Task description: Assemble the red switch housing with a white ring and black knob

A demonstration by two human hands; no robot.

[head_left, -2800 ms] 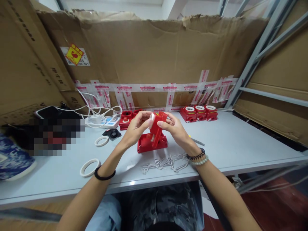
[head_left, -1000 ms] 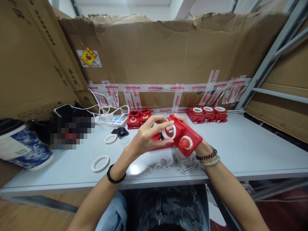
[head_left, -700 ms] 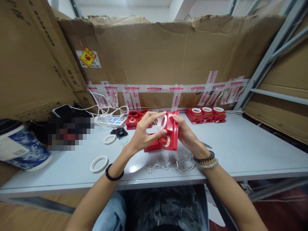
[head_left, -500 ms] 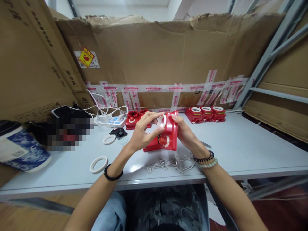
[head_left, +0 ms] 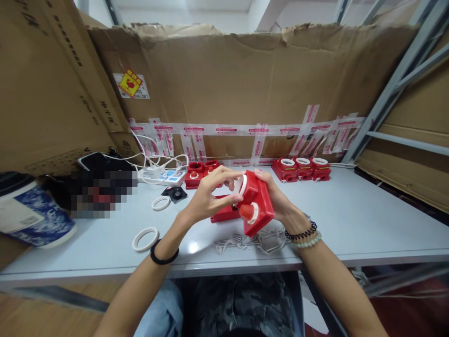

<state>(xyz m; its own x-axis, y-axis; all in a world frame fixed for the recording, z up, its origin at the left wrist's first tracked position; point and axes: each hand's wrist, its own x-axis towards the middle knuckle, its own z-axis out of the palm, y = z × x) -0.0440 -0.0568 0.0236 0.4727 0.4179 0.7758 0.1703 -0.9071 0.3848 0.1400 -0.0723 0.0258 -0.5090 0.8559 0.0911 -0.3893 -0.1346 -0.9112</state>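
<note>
Now the red housing (head_left: 257,206) has been tipped forward since half a second ago — its face with the red push button (head_left: 246,211) is turned down and toward the camera, where earlier it was held more upright. The white ring (head_left: 240,185) is kept at the upper opening of the housing, so the ring looks seated or nearly so, though the fit cannot be confirmed.

Left hand (head_left: 207,197): fingers curled, thumb and forefinger closed on the housing's left edge beside the ring. Right hand (head_left: 280,202): cupped behind the housing, clamped on its back and right side, wrist bent inward. The housing is held in the air just above a red base part (head_left: 224,214) lying on the table (head_left: 351,220) — near a scatter of metal clips (head_left: 252,242). Two loose white rings (head_left: 145,238) lie apart to the left.
</note>
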